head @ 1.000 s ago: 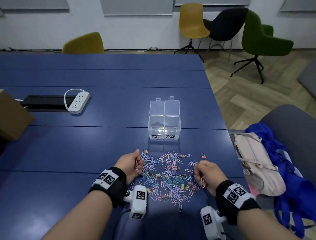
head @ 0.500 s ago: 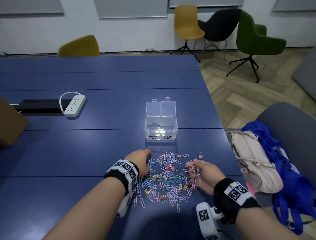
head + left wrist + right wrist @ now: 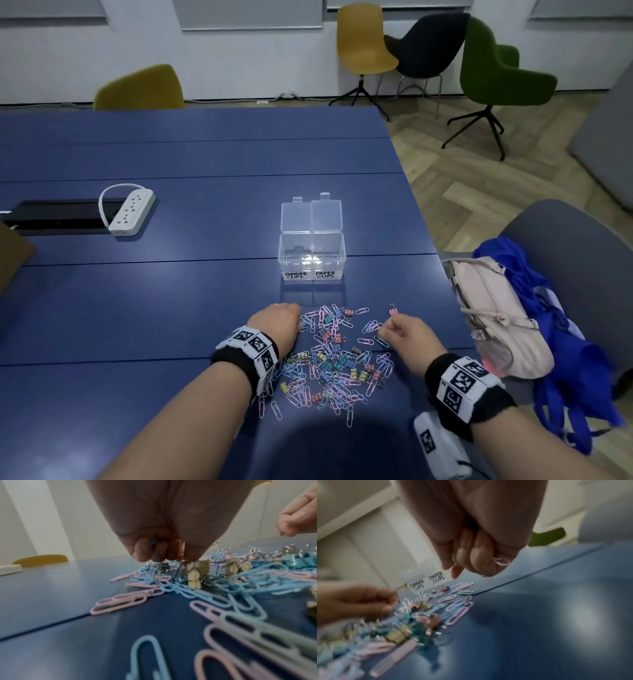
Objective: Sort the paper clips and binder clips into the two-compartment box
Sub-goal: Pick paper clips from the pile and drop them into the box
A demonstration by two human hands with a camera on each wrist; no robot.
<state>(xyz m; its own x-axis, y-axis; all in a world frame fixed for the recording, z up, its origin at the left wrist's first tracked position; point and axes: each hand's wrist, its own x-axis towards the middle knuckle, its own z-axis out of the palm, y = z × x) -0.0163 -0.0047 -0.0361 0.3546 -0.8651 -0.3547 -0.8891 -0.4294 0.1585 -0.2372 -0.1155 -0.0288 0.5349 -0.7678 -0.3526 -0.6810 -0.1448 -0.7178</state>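
here the left hand [image 3: 276, 324] grips binder clips [image 3: 155, 543] while the right hand [image 3: 404, 337] clutches paper clips [image 3: 500, 561].

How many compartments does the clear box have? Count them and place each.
2: the left compartment, labelled BINDER CLIPS, and the right compartment, labelled PAPER CLIPS, side by side. None seems hidden.

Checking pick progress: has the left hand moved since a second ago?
Yes. The left hand has gone forward along the pile's left edge, toward the clear box, which has stayed put on the table.
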